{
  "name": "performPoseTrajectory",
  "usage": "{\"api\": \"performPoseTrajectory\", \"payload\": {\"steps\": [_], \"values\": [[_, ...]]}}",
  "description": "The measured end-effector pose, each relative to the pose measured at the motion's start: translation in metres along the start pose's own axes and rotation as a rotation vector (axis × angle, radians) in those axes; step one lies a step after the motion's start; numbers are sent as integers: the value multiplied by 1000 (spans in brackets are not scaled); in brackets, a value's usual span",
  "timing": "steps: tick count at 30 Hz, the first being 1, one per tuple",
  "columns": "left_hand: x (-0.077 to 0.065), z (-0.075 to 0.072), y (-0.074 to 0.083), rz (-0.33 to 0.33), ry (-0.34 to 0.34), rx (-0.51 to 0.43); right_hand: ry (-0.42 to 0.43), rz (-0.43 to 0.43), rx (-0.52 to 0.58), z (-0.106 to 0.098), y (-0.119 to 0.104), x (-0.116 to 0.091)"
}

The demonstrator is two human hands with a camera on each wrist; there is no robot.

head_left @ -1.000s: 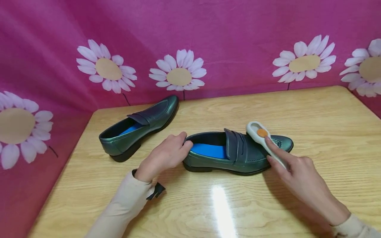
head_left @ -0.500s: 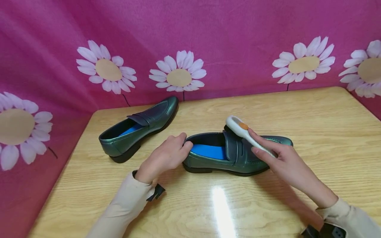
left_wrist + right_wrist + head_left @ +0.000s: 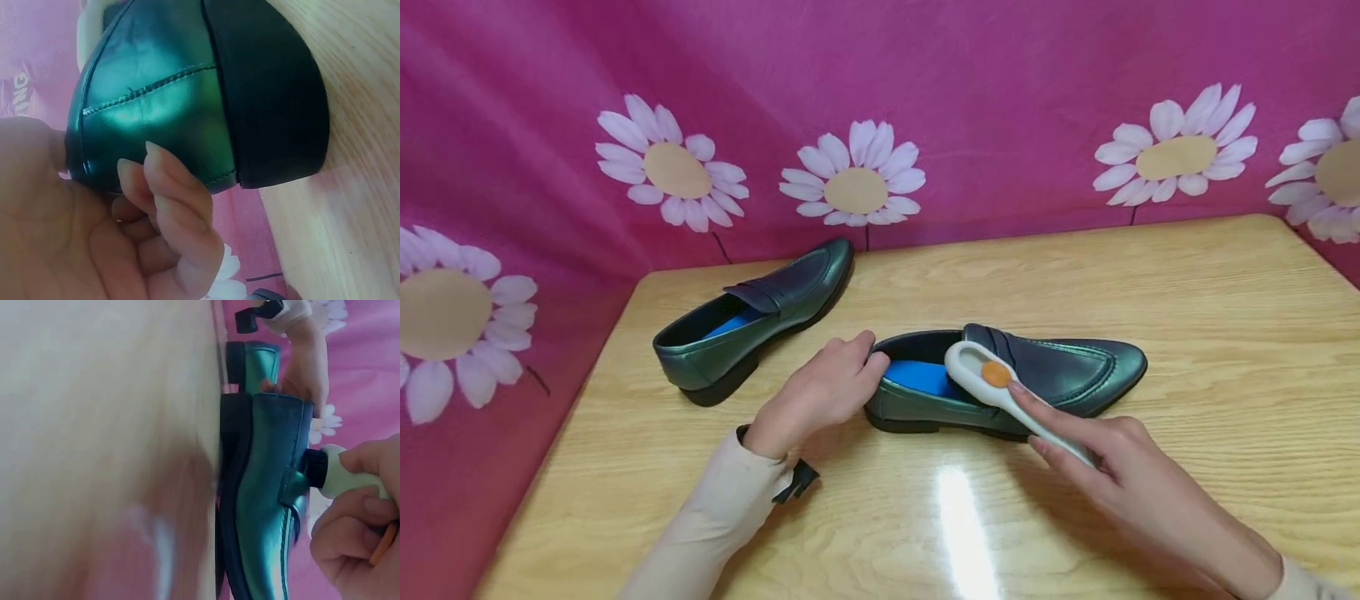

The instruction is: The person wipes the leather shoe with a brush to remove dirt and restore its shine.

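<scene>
A dark green loafer point(image 3: 1067, 367) with a blue insole lies sole-down on the wooden table, its toe to the right. At its heel, my left hand point(image 3: 822, 388) holds the back rim. The left wrist view shows curled fingertips point(image 3: 178, 187) against the heel leather point(image 3: 150, 125). My right hand point(image 3: 1138, 475) grips a white brush point(image 3: 977, 371) with an orange oval on its back, index finger stretched along the handle. The brush head overlaps the near side of the loafer's opening. In the right wrist view its black bristles point(image 3: 316, 467) are right at the topline, beside the strap.
A matching loafer point(image 3: 805, 287) stands behind to the left, its toe toward the pink daisy-printed cloth point(image 3: 1000, 100) at the back. The wooden table point(image 3: 1240, 333) extends around both shoes. A black strap piece point(image 3: 797, 481) hangs at the left cuff.
My right hand has swept the brush from near the toe leftward over the strap, then down to the near side of the opening. My left hand stays at the heel.
</scene>
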State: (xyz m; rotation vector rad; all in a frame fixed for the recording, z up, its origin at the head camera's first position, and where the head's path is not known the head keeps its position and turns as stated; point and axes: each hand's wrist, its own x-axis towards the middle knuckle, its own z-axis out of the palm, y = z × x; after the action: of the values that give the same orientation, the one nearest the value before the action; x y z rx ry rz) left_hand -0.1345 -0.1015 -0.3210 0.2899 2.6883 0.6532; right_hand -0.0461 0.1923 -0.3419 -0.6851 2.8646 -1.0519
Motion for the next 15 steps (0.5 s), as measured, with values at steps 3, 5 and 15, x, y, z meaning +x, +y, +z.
{"api": "performPoseTrajectory", "payload": {"steps": [3, 5, 15], "values": [[0, -3, 1, 1, 6, 2, 32, 22, -40, -3, 3, -6], [0, -4, 1, 1, 7, 1, 125, -44, -81, -4, 10, -2], [-2, -2, 1, -2, -3, 1, 118, 85, -2, -14, 45, 21]]}}
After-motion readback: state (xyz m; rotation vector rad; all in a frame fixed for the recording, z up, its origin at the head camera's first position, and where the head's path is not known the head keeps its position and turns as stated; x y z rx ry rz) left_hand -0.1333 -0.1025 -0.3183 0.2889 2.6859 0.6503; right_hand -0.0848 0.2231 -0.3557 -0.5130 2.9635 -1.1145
